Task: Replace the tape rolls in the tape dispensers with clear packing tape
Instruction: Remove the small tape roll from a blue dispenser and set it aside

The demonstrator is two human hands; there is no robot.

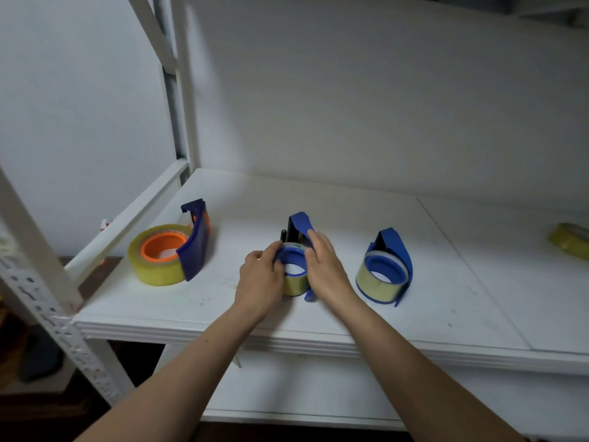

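Note:
Three blue tape dispensers stand on a white shelf (446, 314). The middle dispenser (299, 226) holds a small yellowish clear tape roll (294, 283) on a blue hub. My left hand (259, 282) grips that roll from the left, fingers curled over the hub rim. My right hand (325, 269) wraps the dispenser's blue guard on the right side. The left dispenser (196, 244) carries a large clear roll with an orange core (157, 255). The right dispenser (395, 260) holds a clear roll on a blue hub (381, 279).
A loose yellowish tape roll (570, 240) lies at the shelf's far right edge. White slotted shelf posts (41, 282) rise at the left, with a diagonal brace. A lower shelf board (318, 403) runs beneath. White wall stands behind.

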